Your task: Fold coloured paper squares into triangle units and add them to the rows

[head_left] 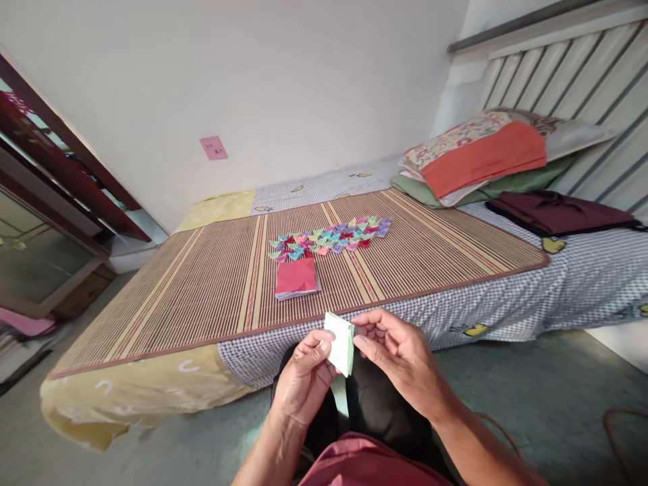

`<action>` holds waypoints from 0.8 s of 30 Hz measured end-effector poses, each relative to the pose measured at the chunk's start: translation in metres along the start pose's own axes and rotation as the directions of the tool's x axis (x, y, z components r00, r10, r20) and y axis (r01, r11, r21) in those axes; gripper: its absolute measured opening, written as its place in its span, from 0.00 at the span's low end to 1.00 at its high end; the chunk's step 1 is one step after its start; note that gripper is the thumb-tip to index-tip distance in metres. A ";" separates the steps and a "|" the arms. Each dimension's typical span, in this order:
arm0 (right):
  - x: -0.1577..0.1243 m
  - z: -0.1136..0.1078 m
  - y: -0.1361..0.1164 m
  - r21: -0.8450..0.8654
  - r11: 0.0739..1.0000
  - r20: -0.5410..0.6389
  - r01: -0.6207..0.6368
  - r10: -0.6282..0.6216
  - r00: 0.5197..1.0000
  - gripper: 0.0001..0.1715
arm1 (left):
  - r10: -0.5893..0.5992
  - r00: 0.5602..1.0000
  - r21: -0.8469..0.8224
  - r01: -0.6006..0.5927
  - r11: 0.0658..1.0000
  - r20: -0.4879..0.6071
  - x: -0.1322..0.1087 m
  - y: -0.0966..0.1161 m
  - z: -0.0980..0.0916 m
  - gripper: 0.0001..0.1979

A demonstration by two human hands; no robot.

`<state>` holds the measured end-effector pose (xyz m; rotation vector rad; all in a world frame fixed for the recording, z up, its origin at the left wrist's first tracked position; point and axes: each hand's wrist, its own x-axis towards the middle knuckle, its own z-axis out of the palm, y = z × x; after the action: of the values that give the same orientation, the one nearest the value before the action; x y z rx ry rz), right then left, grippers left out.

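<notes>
A small pale green folded paper [342,343] is pinched between both of my hands in front of my lap. My left hand [304,381] grips its left edge with thumb and fingers closed. My right hand [399,354] pinches its right edge, the other fingers curled. Beyond them, on a striped woven mat [202,290] laid over a low mattress, lies a stack of square paper with a red sheet on top [296,277]. Behind the stack, several small folded paper figures in many colours [329,239] are laid out in rows.
Pillows [480,158] and a dark maroon cloth [557,212] lie at the mattress's right end. A pink note [213,148] is stuck on the white wall. A window frame [45,202] stands at the left. Grey floor [531,398] surrounds the mattress.
</notes>
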<state>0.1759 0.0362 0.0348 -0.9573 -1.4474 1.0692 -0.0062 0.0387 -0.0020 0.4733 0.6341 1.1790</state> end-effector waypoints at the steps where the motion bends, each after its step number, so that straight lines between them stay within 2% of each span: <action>1: 0.000 0.000 0.000 -0.014 1.000 0.000 -0.003 0.003 1.000 0.09 | 0.001 1.000 0.004 -0.001 1.000 0.003 0.000 0.000 0.000 0.10; 7: 0.002 0.002 0.006 0.025 0.999 0.054 -0.030 0.028 0.998 0.10 | 0.003 1.000 0.014 -0.003 1.000 0.023 -0.001 0.001 0.000 0.10; 14: 0.004 0.003 0.004 0.119 0.990 0.062 -0.075 0.068 0.996 0.11 | -0.021 0.999 -0.009 0.021 1.000 0.029 0.000 -0.001 -0.004 0.09; 20: 0.002 0.002 0.004 0.050 0.997 0.084 -0.065 0.061 0.995 0.11 | -0.007 0.995 -0.128 -0.006 0.992 -0.102 0.004 -0.002 -0.007 0.14; 24: 0.001 0.006 0.005 -0.018 0.998 0.127 -0.067 0.068 0.990 0.07 | -0.026 0.993 -0.161 0.008 0.987 -0.114 0.006 -0.001 -0.010 0.13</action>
<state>0.1696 0.0376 0.0299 -0.9688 -1.5369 1.1893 -0.0108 0.0437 -0.0114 0.2647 0.6357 1.2364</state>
